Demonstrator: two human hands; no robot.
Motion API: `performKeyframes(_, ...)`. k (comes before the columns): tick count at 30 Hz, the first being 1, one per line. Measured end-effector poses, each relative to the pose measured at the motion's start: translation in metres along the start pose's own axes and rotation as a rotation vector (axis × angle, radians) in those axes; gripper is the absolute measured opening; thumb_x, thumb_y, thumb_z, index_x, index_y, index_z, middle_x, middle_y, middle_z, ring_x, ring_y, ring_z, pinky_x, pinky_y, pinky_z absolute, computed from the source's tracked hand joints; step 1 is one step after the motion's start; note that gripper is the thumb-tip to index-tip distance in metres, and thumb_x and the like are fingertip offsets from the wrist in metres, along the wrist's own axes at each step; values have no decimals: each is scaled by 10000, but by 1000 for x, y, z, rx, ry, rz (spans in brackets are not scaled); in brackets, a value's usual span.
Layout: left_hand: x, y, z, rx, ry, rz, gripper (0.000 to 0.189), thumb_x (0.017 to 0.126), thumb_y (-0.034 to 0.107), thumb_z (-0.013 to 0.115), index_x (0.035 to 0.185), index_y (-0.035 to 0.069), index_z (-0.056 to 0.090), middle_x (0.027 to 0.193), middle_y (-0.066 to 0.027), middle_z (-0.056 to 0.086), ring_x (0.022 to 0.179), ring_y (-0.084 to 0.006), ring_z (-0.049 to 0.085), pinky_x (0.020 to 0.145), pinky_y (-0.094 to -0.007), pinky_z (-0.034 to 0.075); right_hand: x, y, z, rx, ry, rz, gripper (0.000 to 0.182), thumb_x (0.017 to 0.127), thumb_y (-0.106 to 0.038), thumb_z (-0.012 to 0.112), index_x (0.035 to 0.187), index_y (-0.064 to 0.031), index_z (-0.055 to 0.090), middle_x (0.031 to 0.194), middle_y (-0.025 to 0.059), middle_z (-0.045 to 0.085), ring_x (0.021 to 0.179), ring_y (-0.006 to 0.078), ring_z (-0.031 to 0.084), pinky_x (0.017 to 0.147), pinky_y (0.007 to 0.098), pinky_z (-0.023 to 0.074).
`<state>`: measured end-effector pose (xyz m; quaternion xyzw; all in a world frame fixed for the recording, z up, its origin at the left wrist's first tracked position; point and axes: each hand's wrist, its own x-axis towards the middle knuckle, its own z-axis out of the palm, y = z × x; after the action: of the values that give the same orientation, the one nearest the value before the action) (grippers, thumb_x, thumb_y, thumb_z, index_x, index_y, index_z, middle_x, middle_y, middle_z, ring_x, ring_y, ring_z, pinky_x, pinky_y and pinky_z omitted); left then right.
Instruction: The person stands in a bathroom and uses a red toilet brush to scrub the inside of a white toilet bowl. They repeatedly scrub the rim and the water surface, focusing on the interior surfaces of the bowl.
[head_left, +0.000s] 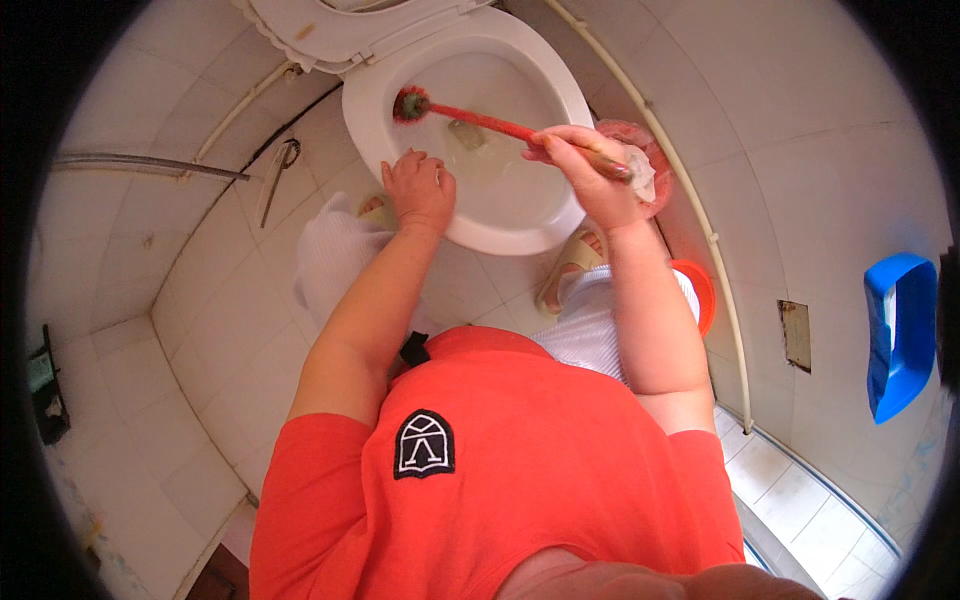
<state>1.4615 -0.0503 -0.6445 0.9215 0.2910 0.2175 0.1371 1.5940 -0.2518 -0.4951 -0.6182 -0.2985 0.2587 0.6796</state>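
Gripped by its red handle, a toilet brush (480, 118) reaches across the bowl from my right hand (589, 169). Its round bristle head (412, 106), red with a dark middle, presses against the inner left wall near the rim. Below the brush, my left hand (420, 187) rests on the left rim of the white toilet bowl (517, 238), fingers bent and spread, holding nothing. The raised white toilet seat and lid (330, 37) lean back at the top. A greenish, blurred patch (466, 135) shows low in the bowl; I cannot tell what it is.
Right of the bowl stands a pinkish bin (660, 161) with white material in it. An orange-red basin (697, 296) sits behind my right forearm. Pipes (660, 127) run along the right wall, where a blue plastic holder (902, 337) hangs. A metal rail (150, 163) crosses the left wall.
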Motion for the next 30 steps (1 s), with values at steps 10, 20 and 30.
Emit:
performKeyframes(10,-1,3,0,-35,7,-17,237,856,250,586,996,131,735,1264,-118,626,1283,-292,506,1181,-565,215,5,31,16,184,493,-15,203,984,-168,606,1048,14,669,959,91,718,880,148,706,833,275,546)
performKeyframes(20,0,3,4,-103,123,-20,395,862,271,594,1215,99,632,1399,-151,534,1319,-313,465,1185,-564,207,-3,-37,-18,-59,-130,87,215,975,-127,596,1003,57,704,1011,144,706,938,238,697,889,345,548)
performKeyframes(30,-2,2,1,-30,55,-5,379,870,262,597,1211,101,636,1400,-150,536,1312,-307,473,1180,-562,221,13,-57,-11,262,192,-121,508,986,-492,514,684,-83,517,599,-9,433,582,118,438,715,347,491)
